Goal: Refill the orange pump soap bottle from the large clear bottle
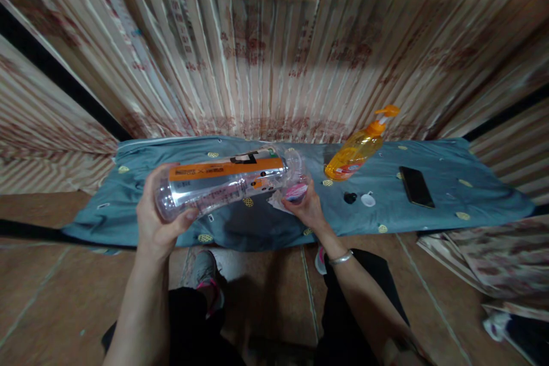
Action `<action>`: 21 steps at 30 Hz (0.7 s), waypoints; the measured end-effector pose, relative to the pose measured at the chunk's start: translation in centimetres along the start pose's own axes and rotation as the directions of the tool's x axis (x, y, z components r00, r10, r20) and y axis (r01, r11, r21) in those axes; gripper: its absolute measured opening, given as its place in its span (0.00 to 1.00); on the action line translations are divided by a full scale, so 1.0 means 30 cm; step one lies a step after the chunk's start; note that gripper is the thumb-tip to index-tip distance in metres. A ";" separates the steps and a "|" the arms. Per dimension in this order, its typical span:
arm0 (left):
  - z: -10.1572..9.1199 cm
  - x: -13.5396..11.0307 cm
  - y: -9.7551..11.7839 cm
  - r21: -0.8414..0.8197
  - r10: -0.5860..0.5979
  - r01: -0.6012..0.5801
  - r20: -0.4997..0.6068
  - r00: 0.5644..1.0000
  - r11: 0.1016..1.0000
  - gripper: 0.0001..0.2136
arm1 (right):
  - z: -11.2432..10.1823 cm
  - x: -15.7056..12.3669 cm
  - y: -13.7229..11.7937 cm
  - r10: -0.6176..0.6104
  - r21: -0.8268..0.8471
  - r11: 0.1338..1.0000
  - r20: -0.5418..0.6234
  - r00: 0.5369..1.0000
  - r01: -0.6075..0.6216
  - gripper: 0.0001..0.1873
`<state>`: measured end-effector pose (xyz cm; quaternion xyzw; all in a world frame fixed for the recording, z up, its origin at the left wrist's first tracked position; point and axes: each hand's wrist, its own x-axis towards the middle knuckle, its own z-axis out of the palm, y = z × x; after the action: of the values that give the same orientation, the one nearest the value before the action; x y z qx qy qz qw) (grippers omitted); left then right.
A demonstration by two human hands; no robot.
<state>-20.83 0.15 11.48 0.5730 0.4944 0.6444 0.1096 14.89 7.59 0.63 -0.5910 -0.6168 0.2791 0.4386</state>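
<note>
My left hand (156,211) is wrapped round the base of a large clear plastic bottle (227,177) with an orange and silver label. The bottle lies nearly level in the air, its neck end to the right. My right hand (306,203) is closed on a smaller clear plastic container (295,174) with a pink patch, close by the bottle's neck. Whether the two touch is unclear. A crumpled white tissue (278,201) shows beside my right fingers. To the right, a pump bottle (354,151) of yellow-orange liquid stands on the cloth.
A blue-green cloth with yellow prints (369,217) covers the low table. On its right side are a small black cap (350,198), a small white cap (368,199) and a dark phone (416,187). A patterned curtain (274,68) hangs behind; black bars slant at both sides.
</note>
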 end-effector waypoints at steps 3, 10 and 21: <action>-0.001 -0.002 -0.002 0.016 0.001 -0.001 0.000 1.000 1.000 0.40 | -0.002 0.001 -0.003 0.003 -0.005 1.000 0.004 1.000 -0.003 0.49; -0.002 -0.006 -0.001 -0.013 0.010 -0.010 -0.001 1.000 1.000 0.45 | -0.003 -0.003 0.013 -0.019 -0.004 1.000 0.014 1.000 0.019 0.50; -0.001 -0.007 -0.003 -0.051 0.060 -0.060 0.006 0.998 0.997 0.42 | 0.007 -0.001 0.036 -0.040 -0.019 0.999 0.008 0.999 0.041 0.52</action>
<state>-20.84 0.03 11.28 0.5869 0.4599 0.6578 0.1067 15.22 7.76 -0.40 -0.5816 -0.6330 0.2662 0.4361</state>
